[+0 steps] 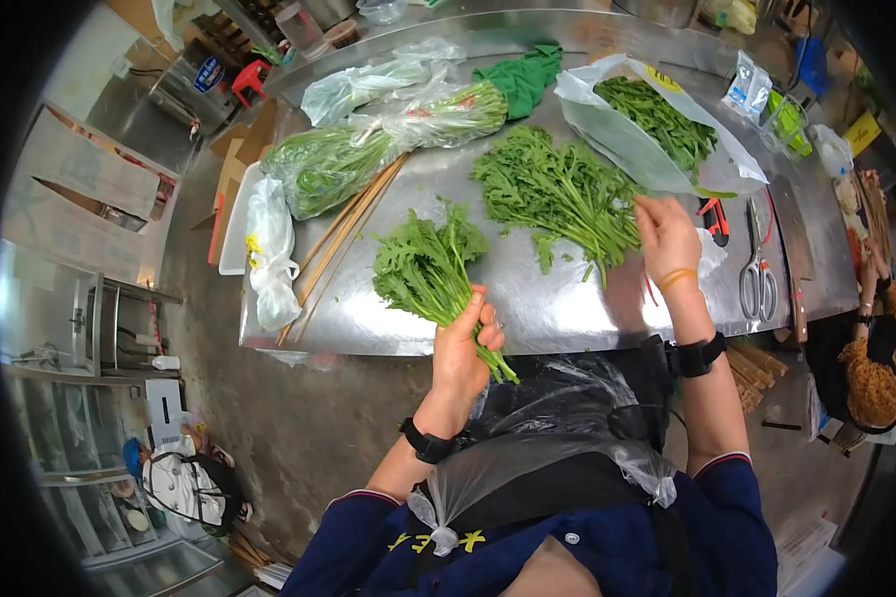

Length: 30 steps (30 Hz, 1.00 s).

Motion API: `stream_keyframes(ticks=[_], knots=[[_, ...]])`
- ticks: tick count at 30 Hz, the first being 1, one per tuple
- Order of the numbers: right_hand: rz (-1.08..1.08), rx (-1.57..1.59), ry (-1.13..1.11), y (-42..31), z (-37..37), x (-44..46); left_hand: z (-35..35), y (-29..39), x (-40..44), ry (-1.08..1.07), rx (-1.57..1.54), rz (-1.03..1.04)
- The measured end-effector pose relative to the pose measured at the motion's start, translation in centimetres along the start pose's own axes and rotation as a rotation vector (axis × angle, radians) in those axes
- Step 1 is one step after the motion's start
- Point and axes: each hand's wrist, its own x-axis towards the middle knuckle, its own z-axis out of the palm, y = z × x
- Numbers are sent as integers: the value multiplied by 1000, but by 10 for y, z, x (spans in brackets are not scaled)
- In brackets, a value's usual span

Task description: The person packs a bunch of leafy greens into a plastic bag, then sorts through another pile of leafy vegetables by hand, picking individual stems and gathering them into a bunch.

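The person's left hand point(465, 333) is at the centre of the frame, fingers curled closed around the stems of a bunch of leafy greens point(423, 264). The leaves fan out toward the upper left of the hand, and the stem ends stick out below it, past the near edge of the metal table point(558, 320).

Right of centre, the right hand point(670, 241) is raised beside the stem ends of a loose pile of greens point(558, 189), its thumb and forefinger drawn close together and a yellow rubber band around its wrist. The fingertips are small in this view, so whether they pinch a stem cannot be told.

The loose pile lies directly on the tabletop in the upper middle of the frame, leaves toward the upper left and stems toward the right hand. Just beyond it, an open plastic bag point(607, 139) holds more greens. At upper left on the table lies a long bundle of greens in clear plastic point(334, 164), with a green cloth point(528, 82) at its right end and wooden sticks point(343, 234) below it. To the right of the right hand lie a red-and-black tool point(715, 221) and scissors point(757, 263).
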Motion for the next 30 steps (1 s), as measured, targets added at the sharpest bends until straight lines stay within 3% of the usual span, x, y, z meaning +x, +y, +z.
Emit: stream_keyframes(ticks=[2, 3, 4, 6, 8, 10, 11, 14, 15, 16, 19, 21, 26, 29, 30], knots=[[112, 684, 91, 17, 13, 3, -2, 0, 2, -6, 0, 10], [487, 1132, -135, 25, 13, 2, -2, -1, 2, -12, -2, 15], [490, 1128, -131, 29, 15, -3, 0, -1, 2, -15, -2, 11], [920, 1817, -558, 29, 16, -19, 4, 3, 0, 40, 51, 6], [924, 1740, -663, 17, 11, -22, 3, 2, 1, 27, 62, -18], [672, 1639, -419, -1, -11, -16, 2, -2, 0, 11, 79, -52], [522, 1614, -403, -2, -18, -11, 3, -3, 0, 11, 72, -69], [618, 1570, -464, 1, -9, -6, 6, -6, 1, 2, 52, -78], [620, 1520, -668, 4, -2, -6, 7, -6, 1, 5, 34, -68], [714, 1678, -791, 3, 3, -13, 8, -6, 3, 4, 29, -60], [693, 1761, -728, -29, -11, -19, 4, -8, -2, 27, 19, -56], [505, 1469, -524, -37, -8, -17, 5, -6, -1, 21, 18, -52], [419, 1346, -606, -51, -18, -28, 7, -2, 4, 4, -17, -29], [503, 1481, -778, -49, -15, -22, 6, 1, 6, -26, -42, -7], [559, 1701, -586, -43, -7, -21, 7, 2, 6, -31, -59, -5]])
